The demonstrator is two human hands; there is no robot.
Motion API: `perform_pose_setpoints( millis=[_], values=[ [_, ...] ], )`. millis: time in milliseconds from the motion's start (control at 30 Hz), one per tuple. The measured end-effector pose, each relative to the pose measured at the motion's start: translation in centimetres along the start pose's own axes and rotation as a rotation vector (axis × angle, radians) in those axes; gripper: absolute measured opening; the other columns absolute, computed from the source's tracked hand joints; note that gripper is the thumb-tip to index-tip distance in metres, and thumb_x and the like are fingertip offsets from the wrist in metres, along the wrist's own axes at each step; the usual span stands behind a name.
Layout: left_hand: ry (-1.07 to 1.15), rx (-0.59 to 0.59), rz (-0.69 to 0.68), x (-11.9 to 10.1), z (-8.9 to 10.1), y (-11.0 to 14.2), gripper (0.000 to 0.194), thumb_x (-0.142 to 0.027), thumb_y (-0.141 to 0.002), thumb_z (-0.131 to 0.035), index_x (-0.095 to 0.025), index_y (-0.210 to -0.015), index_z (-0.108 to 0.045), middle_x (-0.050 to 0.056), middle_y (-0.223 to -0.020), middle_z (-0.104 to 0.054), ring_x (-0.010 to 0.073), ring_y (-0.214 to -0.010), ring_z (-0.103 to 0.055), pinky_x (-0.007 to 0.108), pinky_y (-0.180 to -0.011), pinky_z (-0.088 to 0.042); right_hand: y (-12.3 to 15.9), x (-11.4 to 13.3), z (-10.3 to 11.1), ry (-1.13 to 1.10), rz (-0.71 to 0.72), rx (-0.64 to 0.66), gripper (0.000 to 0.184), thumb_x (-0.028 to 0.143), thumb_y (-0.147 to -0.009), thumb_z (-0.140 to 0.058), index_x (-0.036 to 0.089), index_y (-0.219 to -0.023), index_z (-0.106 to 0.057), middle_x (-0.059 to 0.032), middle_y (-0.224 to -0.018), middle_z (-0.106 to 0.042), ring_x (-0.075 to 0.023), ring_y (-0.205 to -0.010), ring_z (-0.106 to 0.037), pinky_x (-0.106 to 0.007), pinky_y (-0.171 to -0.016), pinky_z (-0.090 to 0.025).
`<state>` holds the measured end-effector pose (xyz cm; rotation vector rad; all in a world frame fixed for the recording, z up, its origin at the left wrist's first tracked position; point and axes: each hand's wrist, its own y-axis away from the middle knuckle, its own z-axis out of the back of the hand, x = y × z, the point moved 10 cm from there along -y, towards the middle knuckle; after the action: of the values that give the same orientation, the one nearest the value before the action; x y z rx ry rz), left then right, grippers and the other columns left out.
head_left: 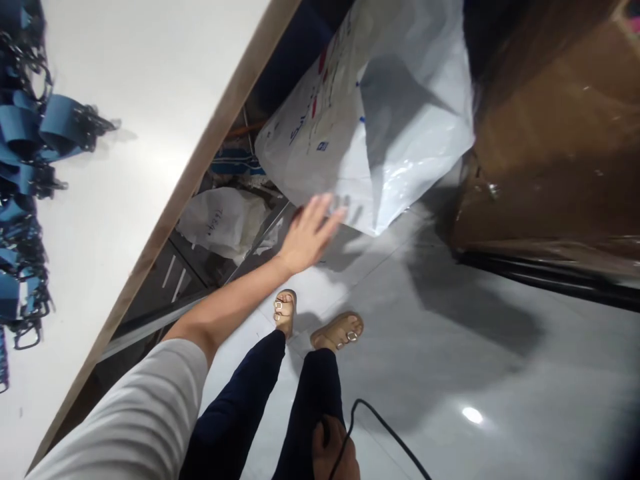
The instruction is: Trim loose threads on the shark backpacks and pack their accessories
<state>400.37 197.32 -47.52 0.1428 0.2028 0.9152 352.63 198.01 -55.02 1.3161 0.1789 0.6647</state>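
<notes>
My left hand [311, 235] reaches out over the floor with fingers spread, holding nothing. Its fingertips are at the lower edge of a large white plastic bag [335, 140] with blue and red print; whether they touch it I cannot tell. Low in the view, in front of my dark trousers, is my right hand [336, 453], its fingers curled. A thin black cable [385, 427] passes across it, and a small dark shape shows at its top; what it holds, if anything, is not clear.
On the left is a white tabletop [150, 73] with blue straps and black clips [30, 153]. Below its edge sits a smaller white bag [215, 220] with handwriting. To the right stands a brown plastic-wrapped bundle [555, 167], a black tube [540, 277] along its base. Glossy tiles [450, 347] cover the floor.
</notes>
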Motion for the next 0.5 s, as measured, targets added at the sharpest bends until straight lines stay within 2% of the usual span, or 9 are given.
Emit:
perform_pose_setpoints(
  millis=[67,100,167,233,300,333,367,433,500],
  values=[
    [-0.038,-0.141,-0.234,-5.2,3.5,-4.0,0.064,-0.007,-0.098,-0.022,-0.032,-0.157,-0.028,-0.002,-0.168,-0.018,0.0177,-0.155,0.005,0.047,-0.128,-0.004,0.0,-0.1,0.6,-0.014,-0.013,-0.038,0.043,0.043,-0.09,-0.037,0.022,-0.113,-0.068,-0.0125,-0.122,-0.068,-0.0326,-0.113,-0.066,-0.044,-0.093,-0.056],
    [-0.057,-0.154,-0.277,-6.5,4.4,-6.1,0.071,0.0,-0.094,-0.017,-0.031,-0.156,-0.03,-0.003,-0.167,-0.022,0.0163,-0.155,0.001,0.046,-0.128,-0.003,0.2,-0.1,0.9,-0.018,-0.022,-0.052,0.041,0.043,-0.088,-0.039,0.024,-0.111,-0.068,-0.0119,-0.12,-0.069,-0.0329,-0.11,-0.067,-0.045,-0.092,-0.057],
    [-0.075,-0.073,-0.222,-6.1,4.7,-9.8,0.07,0.004,-0.09,-0.022,-0.024,-0.152,-0.041,0.001,-0.159,-0.039,0.017,-0.155,-0.013,0.043,-0.129,-0.002,0.7,-0.1,1.5,-0.032,-0.032,-0.071,0.039,0.044,-0.086,-0.042,0.026,-0.109,-0.069,-0.0111,-0.115,-0.07,-0.0344,-0.107,-0.068,-0.046,-0.089,-0.058],
    [-0.077,0.039,-0.106,-3.3,4.5,-11.6,0.053,0.0,-0.089,-0.036,-0.015,-0.132,-0.062,0.009,-0.133,-0.063,0.0227,-0.149,-0.035,0.042,-0.13,-0.007,1.0,0.3,2.3,-0.06,-0.031,-0.087,0.038,0.045,-0.084,-0.045,0.029,-0.109,-0.069,-0.0098,-0.11,-0.071,-0.0361,-0.106,-0.068,-0.048,-0.087,-0.058],
    [-0.099,0.042,-0.05,0.0,5.6,-10.8,0.034,-0.005,-0.089,-0.044,-0.013,-0.103,-0.074,0.013,-0.107,-0.069,0.0289,-0.136,-0.05,0.048,-0.13,-0.01,0.6,1.3,3.4,-0.098,-0.026,-0.106,0.04,0.046,-0.084,-0.045,0.033,-0.114,-0.068,-0.0083,-0.109,-0.071,-0.0375,-0.11,-0.067,-0.05,-0.085,-0.058],
    [-0.117,0.005,-0.029,1.7,6.6,-9.6,0.03,-0.009,-0.091,-0.045,-0.016,-0.095,-0.073,0.012,-0.103,-0.068,0.0296,-0.131,-0.052,0.051,-0.13,-0.008,-0.1,2.1,4.2,-0.119,-0.021,-0.117,0.042,0.046,-0.085,-0.044,0.035,-0.118,-0.066,-0.0076,-0.11,-0.07,-0.0383,-0.112,-0.066,-0.05,-0.083,-0.058],
    [-0.157,-0.08,0.004,3.4,8.1,-8.0,0.028,-0.013,-0.093,-0.045,-0.02,-0.09,-0.072,0.01,-0.099,-0.067,0.0284,-0.125,-0.054,0.053,-0.129,-0.007,-1.1,3.0,5.1,-0.14,-0.014,-0.13,0.044,0.047,-0.086,-0.042,0.037,-0.124,-0.064,-0.0069,-0.114,-0.069,-0.039,-0.115,-0.064,-0.052,-0.083,-0.058],
    [-0.217,-0.133,0.042,5.9,10.0,-4.3,0.029,-0.014,-0.095,-0.043,-0.022,-0.086,-0.07,0.009,-0.095,-0.065,0.0293,-0.121,-0.054,0.059,-0.127,-0.007,-3.7,5.0,7.3,-0.18,0.008,-0.156,0.05,0.048,-0.089,-0.041,0.039,-0.137,-0.054,-0.0064,-0.126,-0.065,-0.0395,-0.121,-0.06,-0.053,-0.086,-0.057],
    [-0.274,-0.165,0.09,7.7,11.3,-1.2,0.026,-0.012,-0.093,-0.046,-0.023,-0.087,-0.068,0.008,-0.098,-0.066,0.0302,-0.124,-0.052,0.062,-0.125,-0.009,-5.9,6.7,9.4,-0.21,0.03,-0.178,0.059,0.048,-0.089,-0.046,0.036,-0.147,-0.044,-0.0088,-0.138,-0.057,-0.0386,-0.125,-0.058,-0.056,-0.093,-0.054]
  ],
)
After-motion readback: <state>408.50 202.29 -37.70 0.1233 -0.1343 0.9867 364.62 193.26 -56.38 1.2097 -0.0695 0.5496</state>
